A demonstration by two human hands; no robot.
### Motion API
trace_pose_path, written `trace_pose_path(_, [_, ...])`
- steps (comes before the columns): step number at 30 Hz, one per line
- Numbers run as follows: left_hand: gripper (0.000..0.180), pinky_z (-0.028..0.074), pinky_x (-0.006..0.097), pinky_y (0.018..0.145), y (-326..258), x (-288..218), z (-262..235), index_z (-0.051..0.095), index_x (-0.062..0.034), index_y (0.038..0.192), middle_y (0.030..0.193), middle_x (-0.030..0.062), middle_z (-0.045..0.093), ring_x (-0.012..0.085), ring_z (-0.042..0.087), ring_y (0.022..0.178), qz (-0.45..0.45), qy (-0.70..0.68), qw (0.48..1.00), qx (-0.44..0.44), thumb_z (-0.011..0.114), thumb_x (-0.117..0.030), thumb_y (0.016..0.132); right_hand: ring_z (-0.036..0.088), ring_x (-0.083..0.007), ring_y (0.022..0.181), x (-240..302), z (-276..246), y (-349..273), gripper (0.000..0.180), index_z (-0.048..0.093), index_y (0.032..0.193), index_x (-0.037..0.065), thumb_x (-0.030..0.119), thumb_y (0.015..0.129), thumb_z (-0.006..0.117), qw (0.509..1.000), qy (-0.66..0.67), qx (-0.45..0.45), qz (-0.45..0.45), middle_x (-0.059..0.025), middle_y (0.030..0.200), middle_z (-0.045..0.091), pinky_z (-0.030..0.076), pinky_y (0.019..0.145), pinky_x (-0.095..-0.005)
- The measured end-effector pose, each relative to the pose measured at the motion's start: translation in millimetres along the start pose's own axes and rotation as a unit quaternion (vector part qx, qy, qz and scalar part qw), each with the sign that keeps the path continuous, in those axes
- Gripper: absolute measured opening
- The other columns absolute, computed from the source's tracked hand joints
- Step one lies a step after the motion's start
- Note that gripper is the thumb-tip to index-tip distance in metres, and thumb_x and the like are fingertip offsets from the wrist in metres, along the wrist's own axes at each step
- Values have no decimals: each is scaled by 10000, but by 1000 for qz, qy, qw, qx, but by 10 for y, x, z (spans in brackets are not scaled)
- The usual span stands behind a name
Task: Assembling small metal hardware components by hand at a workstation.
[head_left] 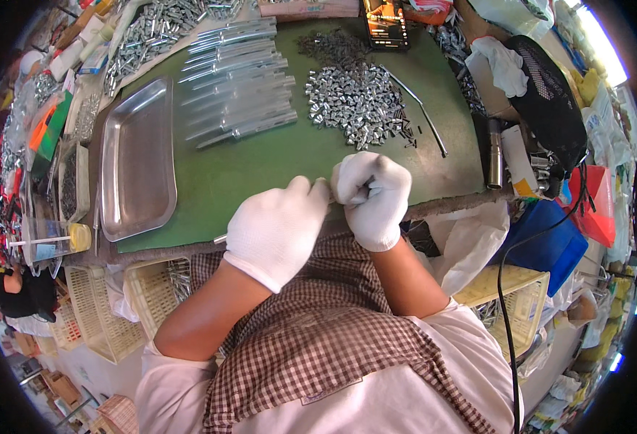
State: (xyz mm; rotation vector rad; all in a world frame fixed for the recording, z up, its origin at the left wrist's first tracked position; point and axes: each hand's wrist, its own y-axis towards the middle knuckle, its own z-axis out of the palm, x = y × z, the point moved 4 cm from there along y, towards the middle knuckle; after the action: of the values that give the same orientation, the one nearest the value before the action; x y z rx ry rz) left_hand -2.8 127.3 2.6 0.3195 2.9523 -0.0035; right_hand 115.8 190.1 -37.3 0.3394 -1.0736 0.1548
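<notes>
Right of tray (137, 159): rod (220, 239), mostly hidden by left hand (275, 228) with curled fingers; farther right, right hand (376, 192) with fingers bunched. Pinch contents indiscernible. Probably light, stiff, slippery; best grasped mid-shaft.

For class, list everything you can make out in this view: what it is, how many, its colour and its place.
Mat: one, green, on the bench
Tray: one, silver, mat's left
Rods: row, too blurred to count, silver, upper middle
Caps: heap, silver, right of rods
Pins: heap, dark, above caps
Phone: one, black, top
Tool: one, silver, right of caps
Jar: one, clear, yellow lid, left
Crates: at least three, cream, below bench
Bin: one, blue, right
Cable: one, black, right
Apron: one, brown-white check, on the person
Left hand: one, white-gloved, mat's near edge
Right hand: one, white-gloved, beside it
</notes>
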Motion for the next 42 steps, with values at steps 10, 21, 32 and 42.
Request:
trace_pose_path(10, [299,546,383,627,-283,162,-69,711,-163,1179,846,67,650,279,685,708,-28,-34,993,-106,713,-301,913,237,-103,472,-19,-147,103,554,481,663,41,432,1046,396,963,265,-33,42,39,543,266,185,468,-297])
trace_pose_path(21, [305,517,447,897,-2301,936,-43,739,-43,1130,1087,133,692,354,657,999,-285,34,948,-137,737,-140,841,234,-66,486,-42,-106,86,402,529,761,22,286,1057,463,984,166,-27,58,45,583,306,194,481,-268])
trace_pose_path(32, [307,503,436,831,-33,409,0,711,-96,1116,1048,66,676,305,645,964,-20,-8,968,-249,747,-148,816,321,-50,533,-58,-49,79,187,599,885,-8,117,974,493,988,92,-64,103,39,655,408,260,488,-240])
trace_pose_path(42, [178,514,446,828,-247,607,0,657,-60,1034,1049,105,682,345,651,960,21,-94,971,-220,700,-112,870,523,-77,821,130,82,-105,299,646,1270,-17,117,1058,483,989,-104,67,75,8,945,612,475,770,-242])
